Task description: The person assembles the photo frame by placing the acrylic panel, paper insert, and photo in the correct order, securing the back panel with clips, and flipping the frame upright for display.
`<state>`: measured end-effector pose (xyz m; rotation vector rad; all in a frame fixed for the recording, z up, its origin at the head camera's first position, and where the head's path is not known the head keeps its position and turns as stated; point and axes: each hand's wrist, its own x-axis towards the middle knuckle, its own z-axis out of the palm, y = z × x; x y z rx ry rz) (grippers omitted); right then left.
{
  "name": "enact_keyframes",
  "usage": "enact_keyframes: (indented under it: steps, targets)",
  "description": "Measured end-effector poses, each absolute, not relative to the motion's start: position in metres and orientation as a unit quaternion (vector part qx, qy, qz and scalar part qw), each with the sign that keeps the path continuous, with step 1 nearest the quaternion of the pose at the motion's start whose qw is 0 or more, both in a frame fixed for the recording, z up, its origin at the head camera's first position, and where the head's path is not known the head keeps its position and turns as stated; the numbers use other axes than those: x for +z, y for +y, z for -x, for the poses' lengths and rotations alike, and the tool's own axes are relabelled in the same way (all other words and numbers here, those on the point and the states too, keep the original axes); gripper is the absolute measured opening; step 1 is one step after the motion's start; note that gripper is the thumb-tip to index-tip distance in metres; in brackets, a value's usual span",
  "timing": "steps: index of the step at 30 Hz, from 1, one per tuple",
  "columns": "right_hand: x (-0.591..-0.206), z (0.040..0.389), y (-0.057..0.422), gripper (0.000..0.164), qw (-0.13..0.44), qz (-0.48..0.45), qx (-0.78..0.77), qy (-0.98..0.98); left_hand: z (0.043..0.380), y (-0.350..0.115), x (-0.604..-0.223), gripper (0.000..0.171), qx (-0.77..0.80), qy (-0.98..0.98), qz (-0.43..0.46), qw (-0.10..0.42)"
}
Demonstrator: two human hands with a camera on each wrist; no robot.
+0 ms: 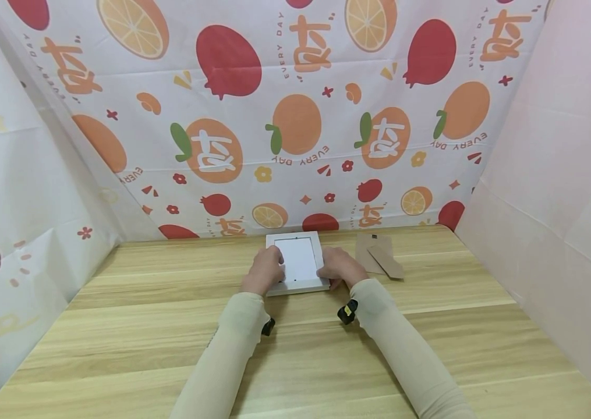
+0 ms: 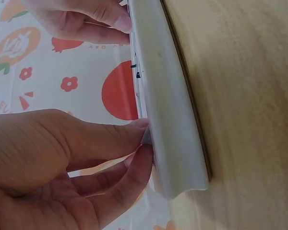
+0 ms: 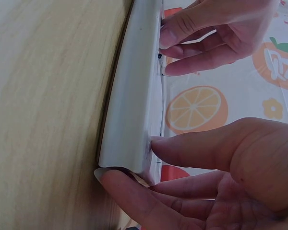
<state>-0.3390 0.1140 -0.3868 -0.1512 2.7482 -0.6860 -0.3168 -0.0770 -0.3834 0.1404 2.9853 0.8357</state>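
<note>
Hands grasping: left hand [image 1: 264, 270] is pinching a thin greyish edge [image 2: 146, 137] at the left side, right hand [image 1: 344, 266] is gripping the near right corner | white rectangular picture frame [image 1: 299, 286] is resting on the pale wood-grain tabletop [image 1: 295, 361], between them, neither hand nearer | long axis unclear

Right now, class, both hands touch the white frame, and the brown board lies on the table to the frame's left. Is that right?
Not quite: the brown board lies on the table to the right of the white frame, as the head view shows. The left hand and right hand do both touch the frame.
</note>
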Motion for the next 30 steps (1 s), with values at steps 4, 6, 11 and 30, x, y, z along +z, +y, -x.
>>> enact_keyframes:
  steps: [4, 6, 11, 30]
  targets:
    - [-0.386, 0.339, 0.114, 0.027, 0.154, 0.05, -0.239, 0.957, 0.316, -0.077, -0.384, 0.03, 0.269, 0.962, -0.044, 0.02]
    - [-0.386, 0.339, 0.114, 0.027, 0.154, 0.051, -0.238, 0.958, 0.317, -0.077, -0.384, 0.03, 0.267, 0.962, -0.046, 0.02]
    - [-0.387, 0.34, 0.113, 0.026, 0.152, 0.053, -0.234, 0.959, 0.316, -0.077, -0.384, 0.028, 0.257, 0.965, -0.056, 0.019]
    - [-0.389, 0.339, 0.113, 0.026, 0.149, 0.055, -0.238, 0.958, 0.32, -0.103, -0.383, 0.034, 0.283, 0.958, -0.007, 0.042]
